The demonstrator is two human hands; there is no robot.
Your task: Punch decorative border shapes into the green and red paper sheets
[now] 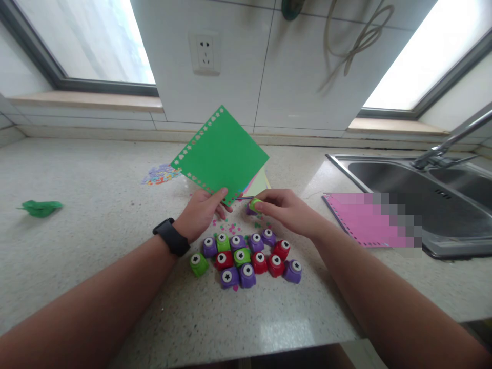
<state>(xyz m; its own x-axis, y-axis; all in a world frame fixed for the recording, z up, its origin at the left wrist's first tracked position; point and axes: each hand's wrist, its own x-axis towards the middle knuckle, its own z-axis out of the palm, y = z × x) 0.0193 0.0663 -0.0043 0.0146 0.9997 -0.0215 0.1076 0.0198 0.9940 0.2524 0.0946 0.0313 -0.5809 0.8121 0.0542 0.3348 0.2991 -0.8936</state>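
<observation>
My left hand [203,210] pinches the lower corner of a green paper sheet [226,148], which is tilted up above the counter. Small punched shapes line two edges of the sheet. Just right of that corner, my right hand [282,207] has its fingers closed on a small green and purple craft punch [252,206]. Nearer to me, several purple, green and red punches [242,257] stand grouped on the counter, their white tops marked with black shapes. Tiny pink and green paper cutouts [232,228] are scattered between them and my hands.
A pile of coloured cutouts [161,175] lies behind my left hand, with a crumpled green piece [40,208] at far left. Pale paper sheets [259,182] lie behind the punch. Pink sheets [361,220] lie beside the sink [384,171] at right.
</observation>
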